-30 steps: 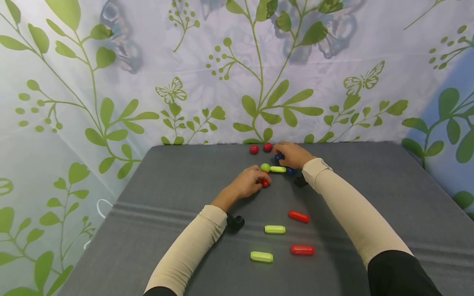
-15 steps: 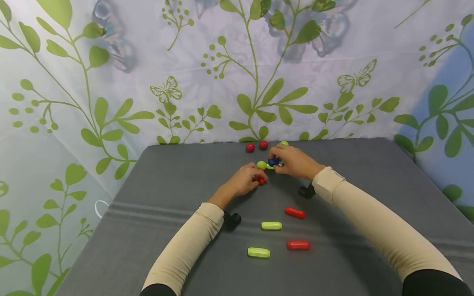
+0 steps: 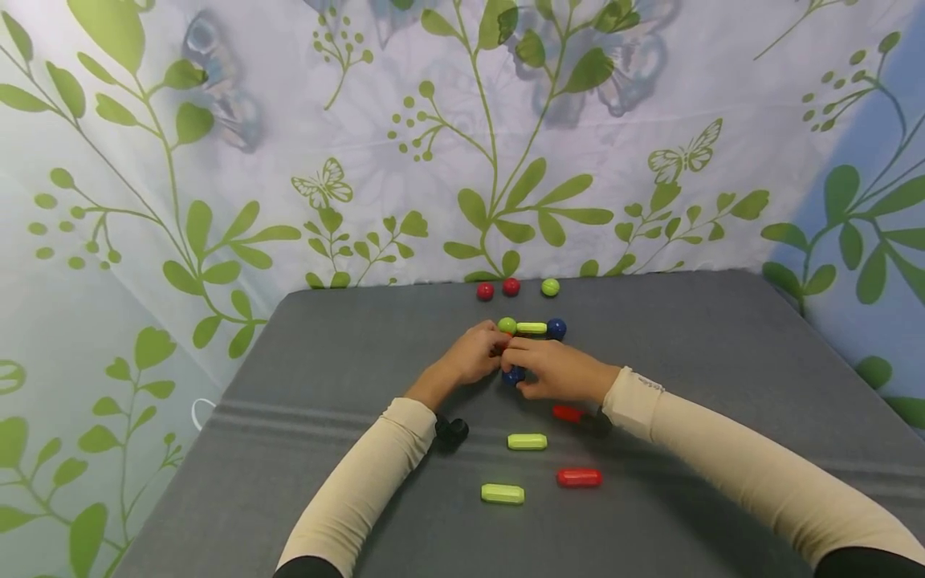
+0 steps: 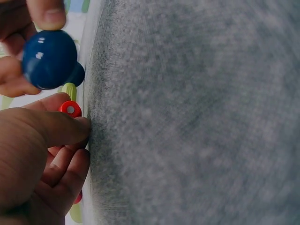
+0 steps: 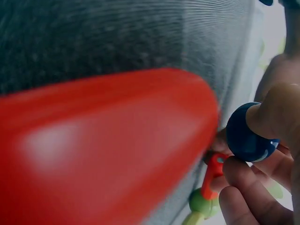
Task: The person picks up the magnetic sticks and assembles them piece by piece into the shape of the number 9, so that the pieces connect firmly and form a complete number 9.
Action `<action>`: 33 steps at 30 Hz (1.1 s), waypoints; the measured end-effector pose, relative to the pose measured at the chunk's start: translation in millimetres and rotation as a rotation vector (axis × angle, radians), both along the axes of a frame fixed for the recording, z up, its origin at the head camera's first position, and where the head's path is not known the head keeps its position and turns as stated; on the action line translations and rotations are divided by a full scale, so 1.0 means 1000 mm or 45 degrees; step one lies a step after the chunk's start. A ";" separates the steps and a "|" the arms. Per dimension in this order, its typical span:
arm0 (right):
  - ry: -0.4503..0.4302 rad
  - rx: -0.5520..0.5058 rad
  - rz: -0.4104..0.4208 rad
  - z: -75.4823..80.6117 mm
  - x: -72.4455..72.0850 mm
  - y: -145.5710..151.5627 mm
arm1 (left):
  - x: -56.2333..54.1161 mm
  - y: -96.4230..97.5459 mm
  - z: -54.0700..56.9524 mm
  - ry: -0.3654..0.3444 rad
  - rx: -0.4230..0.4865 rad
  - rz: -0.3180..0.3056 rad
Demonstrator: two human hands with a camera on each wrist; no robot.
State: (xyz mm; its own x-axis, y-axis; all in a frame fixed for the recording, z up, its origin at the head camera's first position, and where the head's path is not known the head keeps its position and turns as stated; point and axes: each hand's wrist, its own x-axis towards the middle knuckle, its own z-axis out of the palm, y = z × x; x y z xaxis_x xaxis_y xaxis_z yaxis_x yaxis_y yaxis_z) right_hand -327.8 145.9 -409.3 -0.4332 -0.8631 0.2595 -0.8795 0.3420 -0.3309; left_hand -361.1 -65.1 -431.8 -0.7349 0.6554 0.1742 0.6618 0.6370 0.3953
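Note:
My left hand (image 3: pixel 470 355) pinches a red rod (image 4: pixel 62 108) whose near end shows a small silvery disc. The rod's far end meets a green ball (image 3: pixel 507 325). From that ball a light green rod (image 3: pixel 531 327) runs right to a blue ball (image 3: pixel 556 328). My right hand (image 3: pixel 560 371) holds a second blue ball (image 5: pixel 248 136) between thumb and fingers. This ball is close to the red rod's near end; in the left wrist view a gap shows between them. My right fingers hide part of the rod in the head view.
Two red balls (image 3: pixel 486 291) and a light green ball (image 3: pixel 550 287) sit at the table's back edge. Nearer lie two light green rods (image 3: pixel 527 441) and two red rods (image 3: pixel 579 478), one partly behind my right wrist. A patterned curtain (image 3: pixel 405 185) hangs behind the grey table (image 3: pixel 347 345).
My right hand has picked the blue ball up from the far side and carried it toward me and left, beside my left hand. The left hand keeps its pinch on the red rod.

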 end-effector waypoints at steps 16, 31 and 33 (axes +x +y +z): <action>0.146 0.088 -0.015 -0.005 -0.005 -0.007 | 0.002 0.003 0.002 -0.011 0.018 0.047; 0.187 0.042 -0.055 -0.003 0.000 -0.004 | 0.002 -0.001 0.002 -0.083 0.051 0.041; 0.196 0.043 -0.078 0.003 0.003 -0.002 | 0.003 -0.004 0.002 -0.092 0.053 0.051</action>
